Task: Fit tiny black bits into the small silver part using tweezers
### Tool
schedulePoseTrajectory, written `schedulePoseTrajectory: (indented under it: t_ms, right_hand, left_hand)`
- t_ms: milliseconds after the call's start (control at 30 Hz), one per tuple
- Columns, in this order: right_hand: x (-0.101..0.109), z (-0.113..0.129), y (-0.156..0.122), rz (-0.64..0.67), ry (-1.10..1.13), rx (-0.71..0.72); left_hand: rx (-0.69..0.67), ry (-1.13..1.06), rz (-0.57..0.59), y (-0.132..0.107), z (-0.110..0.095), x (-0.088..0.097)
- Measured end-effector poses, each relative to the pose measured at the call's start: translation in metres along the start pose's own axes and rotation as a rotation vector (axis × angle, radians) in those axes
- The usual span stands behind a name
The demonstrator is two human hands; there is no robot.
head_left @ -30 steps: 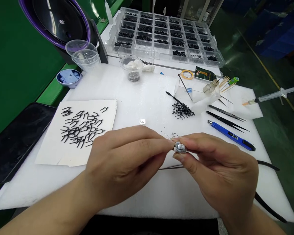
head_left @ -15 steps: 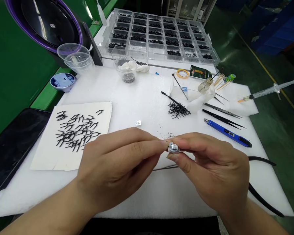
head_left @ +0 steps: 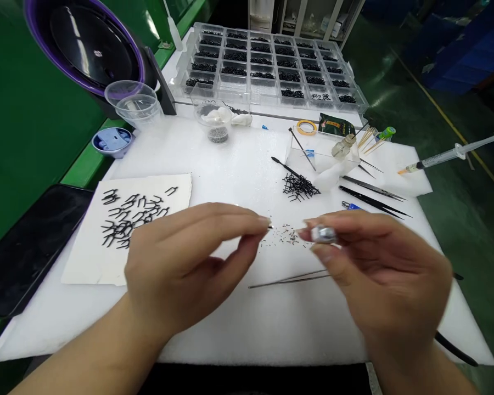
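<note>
My right hand (head_left: 382, 274) pinches a small shiny silvery piece (head_left: 324, 234) between thumb and fingers; motion blurs its details. My left hand (head_left: 193, 263) is closed in a pinch, with a tiny glinting tip at its fingertips, too small to name. The hands are apart, just above the white foam mat. Tiny dark crumbs (head_left: 287, 235) are scattered on the mat between them. Below lie thin metal tweezers (head_left: 288, 279), partly hidden by my right hand. Left of my left hand, black forked pieces (head_left: 138, 206) rest on a white sheet (head_left: 90, 263).
A clear compartment box (head_left: 265, 88) of black pieces stands at the back. A pile of black forked pieces (head_left: 300, 186) lies mid-mat. Tweezers (head_left: 370, 201), a partly covered blue tool (head_left: 349, 206) and a syringe (head_left: 440, 157) are at right. A purple-rimmed fan (head_left: 86, 44) stands back left.
My hands have moved apart, the right one going right with the silvery piece. More crumbs and the tweezers under the hands now show. My left hand now hides the small white piece on the mat.
</note>
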State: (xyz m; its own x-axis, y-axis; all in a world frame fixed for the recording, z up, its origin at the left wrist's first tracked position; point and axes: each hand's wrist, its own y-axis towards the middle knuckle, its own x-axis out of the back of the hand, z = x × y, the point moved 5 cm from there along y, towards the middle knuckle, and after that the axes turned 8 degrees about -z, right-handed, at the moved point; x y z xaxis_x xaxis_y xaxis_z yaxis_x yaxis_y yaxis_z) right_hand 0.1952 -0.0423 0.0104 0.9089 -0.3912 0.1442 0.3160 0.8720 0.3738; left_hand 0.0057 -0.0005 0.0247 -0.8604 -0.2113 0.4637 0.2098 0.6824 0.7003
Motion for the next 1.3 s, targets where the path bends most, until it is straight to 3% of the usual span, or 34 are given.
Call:
schedulePoseTrajectory:
  t_ms: [67,133,233,333,433,600,800,900,1000,1133,1300]
  right_hand:
    - [0.014,0.0,0.007,-0.12,-0.126,0.042]
    - [0.025,-0.004,0.016,-0.154,-0.37,0.071]
    - [0.03,-0.023,0.028,0.018,-0.808,0.028]
    - [0.032,-0.04,0.032,0.193,-1.062,0.004]
    - [0.032,-0.048,0.03,0.277,-1.161,-0.003]
    - [0.031,-0.055,0.027,0.315,-1.152,-0.016]
    - [0.029,-0.045,0.028,0.223,-1.066,0.06]
    - [0.019,-0.02,0.024,0.075,-0.773,0.162]
    - [0.001,-0.001,0.013,0.09,-0.395,0.222]
    - [-0.018,0.001,0.003,0.202,-0.309,0.252]
    - [-0.023,-0.008,0.003,0.272,-0.329,0.182]
  left_hand:
    - [0.187,-0.036,-0.079,0.001,0.01,0.003]
    - [0.472,-0.232,-0.109,-0.001,0.024,0.001]
    - [0.812,-0.718,-0.046,-0.004,0.037,-0.012]
    - [0.947,-1.004,0.044,-0.004,0.038,-0.021]
    - [0.961,-1.144,0.125,-0.003,0.035,-0.026]
    - [0.871,-1.182,0.194,-0.002,0.027,-0.028]
    - [0.886,-1.162,0.23,-0.006,0.026,-0.027]
    - [1.047,-1.191,0.295,-0.013,0.027,-0.034]
    - [1.296,-1.226,0.415,-0.024,0.025,-0.047]
    - [1.485,-1.128,0.482,-0.033,0.023,-0.056]
    - [1.532,-1.038,0.427,-0.035,0.025,-0.056]
